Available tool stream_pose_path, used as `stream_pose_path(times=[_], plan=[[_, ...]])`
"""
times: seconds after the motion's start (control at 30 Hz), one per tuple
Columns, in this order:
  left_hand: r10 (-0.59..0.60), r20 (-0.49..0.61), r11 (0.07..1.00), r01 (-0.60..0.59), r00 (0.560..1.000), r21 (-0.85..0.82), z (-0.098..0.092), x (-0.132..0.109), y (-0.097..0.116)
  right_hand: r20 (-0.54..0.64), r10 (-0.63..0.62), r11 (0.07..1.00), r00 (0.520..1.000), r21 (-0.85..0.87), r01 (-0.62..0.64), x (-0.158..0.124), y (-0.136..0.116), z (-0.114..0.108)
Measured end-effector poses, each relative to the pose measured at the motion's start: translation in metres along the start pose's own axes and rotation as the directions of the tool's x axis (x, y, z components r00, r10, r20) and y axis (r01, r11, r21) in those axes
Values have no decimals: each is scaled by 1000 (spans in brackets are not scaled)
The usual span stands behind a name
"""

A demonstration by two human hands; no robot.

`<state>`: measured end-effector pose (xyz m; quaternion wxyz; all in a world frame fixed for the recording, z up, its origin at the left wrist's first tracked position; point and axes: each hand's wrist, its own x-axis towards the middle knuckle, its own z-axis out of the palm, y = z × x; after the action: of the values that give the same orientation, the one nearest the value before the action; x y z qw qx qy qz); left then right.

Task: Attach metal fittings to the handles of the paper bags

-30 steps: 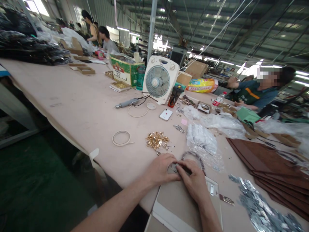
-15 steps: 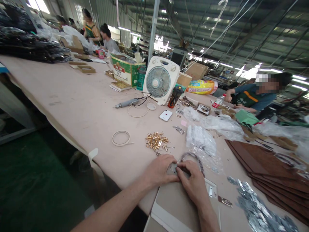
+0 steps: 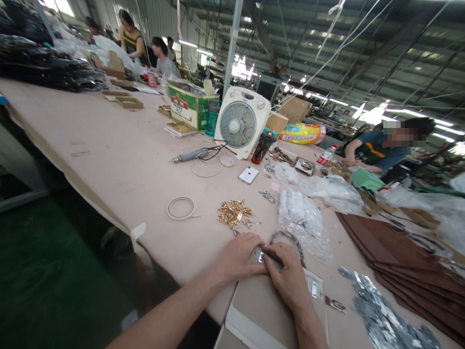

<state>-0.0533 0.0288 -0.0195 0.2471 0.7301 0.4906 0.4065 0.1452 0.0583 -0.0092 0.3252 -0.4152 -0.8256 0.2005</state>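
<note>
1. Workpiece: 1 flat beige rectangular panel (image 3: 269, 295), at the table's near edge, under both hands.
2. Silver metal plates on it: 2 seen. 1 small shiny plate (image 3: 261, 257) between the hands, partly covered; 1 narrow bright plate (image 3: 314, 289) right of the right wrist.
3. Hands: 2. Left hand (image 3: 241, 257) and right hand (image 3: 286, 274) curl at the panel's far end, fingertips close together. Can't tell whether either pinches anything; fingers hide it.
4. Just beyond: 1 dark braided loop (image 3: 298, 242), 1 heap of gold metal fittings (image 3: 232, 213), too many to count.
5. Left of heap: 1 off-white coiled strip (image 3: 178, 217).
6. Right: 1 brown tag with metal fitting (image 3: 334, 304), 1 pile of flat silver pieces (image 3: 381, 310), 1 stack of dark brown sheets (image 3: 385, 247).
7. Farther: 1 white phone (image 3: 248, 175), 1 white box fan (image 3: 242, 121).
</note>
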Motion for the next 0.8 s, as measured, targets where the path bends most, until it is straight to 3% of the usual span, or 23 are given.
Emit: stream_pose_path(times=[0.1,0.17,0.27,0.33,0.43,0.5,0.57,0.67,0.77,0.8], plan=[[-6,4,1000,6,1000,-4,-2,1,3,-73,20,999,997,42,-17,0,-5,-2],[-14,9,1000,14,1000,-7,-3,1,6,-201,28,997,979,81,-12,-1,-9,-6],[-20,19,1000,20,1000,-1,-4,1,6,-435,60,995,899,100,-18,-4,-14,-20],[-22,32,1000,22,999,2,-4,3,4,-585,100,994,805,89,-58,-10,-11,-31],[-36,65,999,35,997,22,-3,6,0,-784,170,984,597,98,-151,-32,-1,-52],[-39,75,999,36,996,32,-2,6,0,-860,218,967,461,128,-219,-57,9,-68],[-35,76,999,32,997,33,-2,6,2,-900,223,946,375,108,-305,-89,22,-89],[-26,67,999,24,997,32,-3,4,4,-924,140,864,356,-62,-500,-144,50,-128],[-13,46,1000,11,999,26,-3,3,5,-934,101,692,343,-182,-699,-203,84,-172],[-8,38,1000,7,999,23,-3,2,5,-927,107,620,359,-220,-753,-223,97,-186]])
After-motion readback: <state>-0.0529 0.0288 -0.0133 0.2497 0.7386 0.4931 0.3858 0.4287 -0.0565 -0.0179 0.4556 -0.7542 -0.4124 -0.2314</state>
